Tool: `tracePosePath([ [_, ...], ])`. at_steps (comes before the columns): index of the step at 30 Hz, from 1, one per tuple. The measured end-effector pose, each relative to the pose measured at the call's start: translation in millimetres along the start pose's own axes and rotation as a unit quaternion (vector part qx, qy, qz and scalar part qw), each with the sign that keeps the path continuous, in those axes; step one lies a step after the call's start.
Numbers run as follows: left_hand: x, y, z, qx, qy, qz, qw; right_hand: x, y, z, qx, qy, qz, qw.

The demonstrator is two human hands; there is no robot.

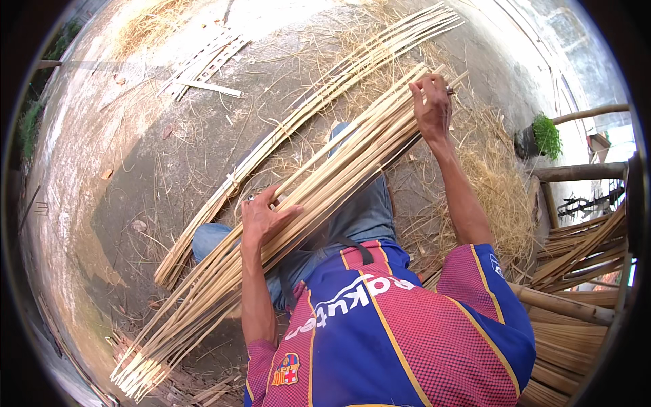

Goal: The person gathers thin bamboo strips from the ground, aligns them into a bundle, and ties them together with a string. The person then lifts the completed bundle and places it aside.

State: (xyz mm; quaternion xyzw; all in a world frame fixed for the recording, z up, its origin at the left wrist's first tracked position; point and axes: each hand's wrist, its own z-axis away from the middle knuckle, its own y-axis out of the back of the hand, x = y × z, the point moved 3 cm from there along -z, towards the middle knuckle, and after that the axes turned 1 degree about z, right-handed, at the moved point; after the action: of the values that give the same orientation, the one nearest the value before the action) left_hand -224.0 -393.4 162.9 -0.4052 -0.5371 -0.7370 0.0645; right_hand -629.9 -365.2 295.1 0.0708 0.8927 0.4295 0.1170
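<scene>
A thick bundle of long, pale bamboo strips (346, 163) lies slantwise across my lap, from the lower left to the upper right. My left hand (266, 218) is closed over its far edge near the middle, with the thumb lying across the top of the strips. Near the upper right end, my right hand (432, 108) is wrapped round the strips, its fingers bent over them. At the lower left, the strip ends (139, 370) fan out unevenly. The undersides of both grips are hidden.
Beyond my knees, a second bundle of strips (291, 125) lies on the ground. Fibre shavings (498, 186) heap at the right. Short slats (210, 61) lie at the far left. On the right are a potted plant (546, 136) and a wooden rack (583, 173) with stacked strips.
</scene>
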Motion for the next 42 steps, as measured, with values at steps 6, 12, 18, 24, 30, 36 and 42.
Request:
tracePosePath([
  [6, 5, 9, -6, -0.068, 0.130, 0.094, 0.985, -16, -3, 32, -0.198, 0.073, -0.167, 0.963],
  [12, 4, 6, -7, -0.044, 0.115, 0.120, 0.985, -32, -14, 57, -0.260, 0.098, -0.095, 0.956],
  [18, -4, 9, -11, -0.029, 0.121, 0.113, 0.986, -48, -9, 52, -0.360, 0.041, 0.043, 0.931],
  [24, -3, 9, -11, -0.033, 0.128, 0.100, 0.986, -61, -19, 61, -0.339, 0.012, 0.042, 0.940],
  [30, -1, 12, -11, -0.054, 0.132, 0.116, 0.983, -66, -14, 71, -0.183, 0.033, -0.058, 0.981],
  [36, 6, 17, -12, -0.077, 0.123, 0.105, 0.984, 37, 59, 5, 0.206, -0.088, 0.022, 0.974],
  [42, -9, 9, -19, -0.131, 0.107, 0.135, 0.976, 189, 103, 1, 0.046, -0.344, 0.051, 0.936],
])
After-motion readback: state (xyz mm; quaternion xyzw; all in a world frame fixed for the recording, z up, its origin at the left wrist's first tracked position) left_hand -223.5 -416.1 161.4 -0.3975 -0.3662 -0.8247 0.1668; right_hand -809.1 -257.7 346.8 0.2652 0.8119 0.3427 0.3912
